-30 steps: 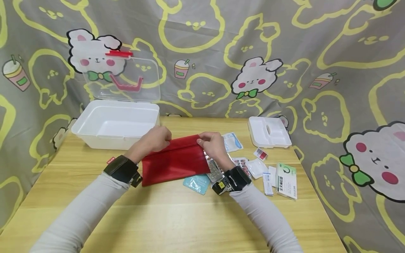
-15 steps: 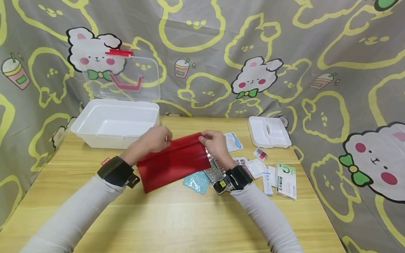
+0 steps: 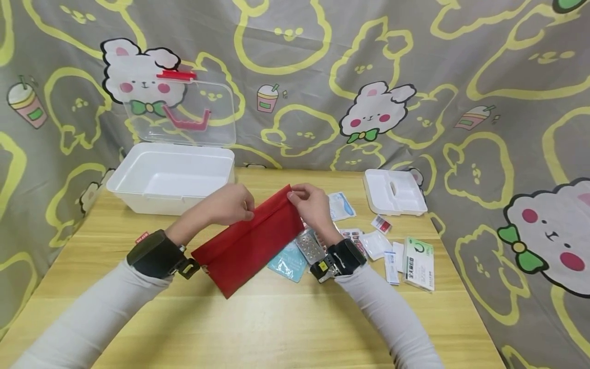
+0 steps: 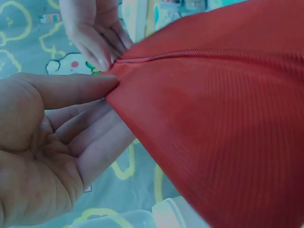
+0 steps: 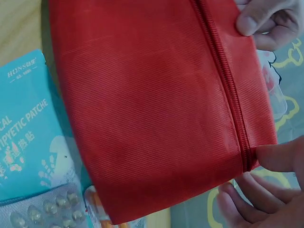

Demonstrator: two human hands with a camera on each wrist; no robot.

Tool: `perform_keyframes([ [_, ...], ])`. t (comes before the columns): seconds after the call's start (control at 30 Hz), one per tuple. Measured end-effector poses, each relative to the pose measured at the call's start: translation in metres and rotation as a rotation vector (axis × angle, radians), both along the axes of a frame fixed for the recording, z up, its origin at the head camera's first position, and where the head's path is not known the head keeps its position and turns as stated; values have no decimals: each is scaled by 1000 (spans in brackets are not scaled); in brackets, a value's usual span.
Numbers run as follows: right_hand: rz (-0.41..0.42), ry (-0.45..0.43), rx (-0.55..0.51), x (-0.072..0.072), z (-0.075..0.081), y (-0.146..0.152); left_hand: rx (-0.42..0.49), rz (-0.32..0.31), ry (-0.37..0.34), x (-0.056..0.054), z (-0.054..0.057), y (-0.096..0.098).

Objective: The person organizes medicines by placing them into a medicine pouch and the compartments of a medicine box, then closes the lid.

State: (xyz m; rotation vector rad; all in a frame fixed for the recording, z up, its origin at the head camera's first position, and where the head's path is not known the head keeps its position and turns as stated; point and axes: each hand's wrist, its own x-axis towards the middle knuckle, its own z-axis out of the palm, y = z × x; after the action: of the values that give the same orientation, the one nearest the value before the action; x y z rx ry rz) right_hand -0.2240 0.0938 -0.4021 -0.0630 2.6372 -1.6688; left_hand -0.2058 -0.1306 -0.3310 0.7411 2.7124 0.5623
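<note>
Over the wood-grain tabletop, the left hand pinches the red zippered pouch partway along its upper edge and the right hand its corner, both grips closed thin on fabric, presumably holding the zipper taut.

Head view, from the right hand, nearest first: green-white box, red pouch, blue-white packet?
1. Red pouch: right hand pinches its upper corner.
2. Blue-white packet: just right of that hand.
3. Green-white box: farther right, lower in view.
</note>
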Motion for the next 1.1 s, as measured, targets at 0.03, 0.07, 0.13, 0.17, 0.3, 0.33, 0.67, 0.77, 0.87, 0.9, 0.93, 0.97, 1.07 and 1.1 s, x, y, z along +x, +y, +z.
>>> perform_keyframes([
  [0.03, -2, 7, 2, 0, 0, -1, 9, 2, -8, 1, 2, -1],
  [0.07, -5, 13, 5, 0, 1, -2, 15, 12, -19, 1, 3, -1],
  [0.13, -16, 31, 14, 1, 2, -4, 37, 37, -48, 2, 6, -3],
  [0.17, -22, 43, 23, 1, 2, -5, 47, 49, -61, 3, 6, -4],
  [0.3, -20, 69, 61, 1, 2, -9, 86, 107, -101, 4, 9, -7],
  [0.33, -6, 60, 67, 2, 2, -10, 90, 115, -99, 4, 9, -7],
  [0.67, 382, -256, -8, 16, 5, -34, 160, 184, -138, 9, 8, -8],
  [0.77, 438, -283, -35, 20, 6, -41, 174, 202, -150, 10, 8, -8],
  [0.87, 447, -286, -46, 22, 6, -45, 192, 212, -170, 11, 7, -9],
  [0.9, 443, -289, -51, 22, 6, -46, 198, 216, -176, 11, 7, -10],
  [0.93, 440, -292, -57, 22, 5, -47, 202, 216, -179, 11, 7, -10],
  [0.97, 438, -297, -65, 22, 4, -48, 208, 215, -183, 11, 6, -11],
  [1.07, 445, -305, -92, 22, 1, -49, 224, 216, -194, 12, 4, -13],
  [1.1, 449, -306, -96, 22, 0, -49, 227, 216, -196, 13, 4, -14],
])
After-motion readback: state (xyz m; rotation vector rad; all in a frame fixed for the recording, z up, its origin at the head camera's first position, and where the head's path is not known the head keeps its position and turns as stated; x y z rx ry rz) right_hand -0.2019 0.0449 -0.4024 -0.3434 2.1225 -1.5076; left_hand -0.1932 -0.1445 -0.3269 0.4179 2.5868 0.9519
